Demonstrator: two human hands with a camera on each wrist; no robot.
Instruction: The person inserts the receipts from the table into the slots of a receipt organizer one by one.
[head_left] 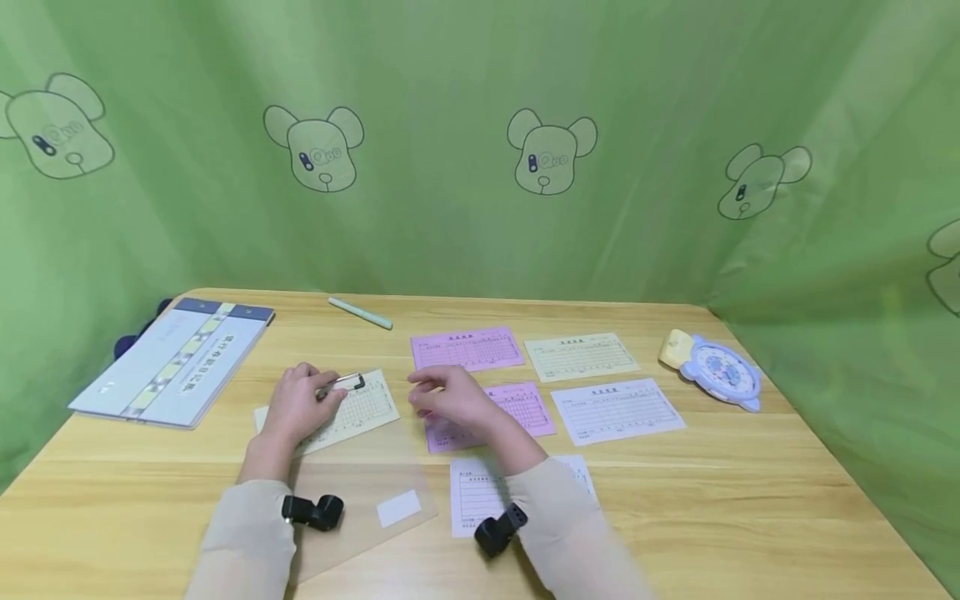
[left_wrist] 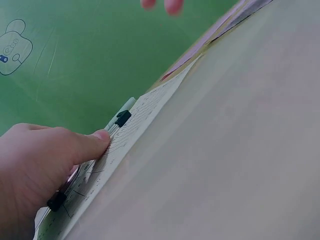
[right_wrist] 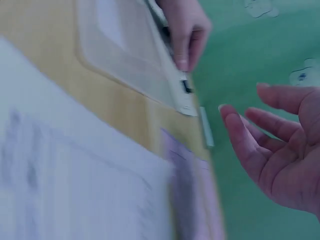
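Note:
My left hand [head_left: 303,404] grips a silver paper clip bar [head_left: 341,382] with black ends. The clip bar lies across a pale yellow-green printed form [head_left: 378,406], and the thumb presses close to it in the left wrist view. Below the form lies a translucent file folder [head_left: 352,508] with a white label [head_left: 399,508], partly hidden by my left forearm. My right hand [head_left: 453,400] holds nothing; its fingers are loosely bent and spread in the right wrist view. In the head view it overlaps a pink form [head_left: 525,408].
Another pink form [head_left: 468,348], a pale yellow form [head_left: 582,357] and a white form [head_left: 618,411] lie to the right. My right sleeve partly covers a white sheet [head_left: 474,498]. Around them are a folder [head_left: 176,358], a light green pen [head_left: 360,313] and a blue round clock-like object [head_left: 723,371].

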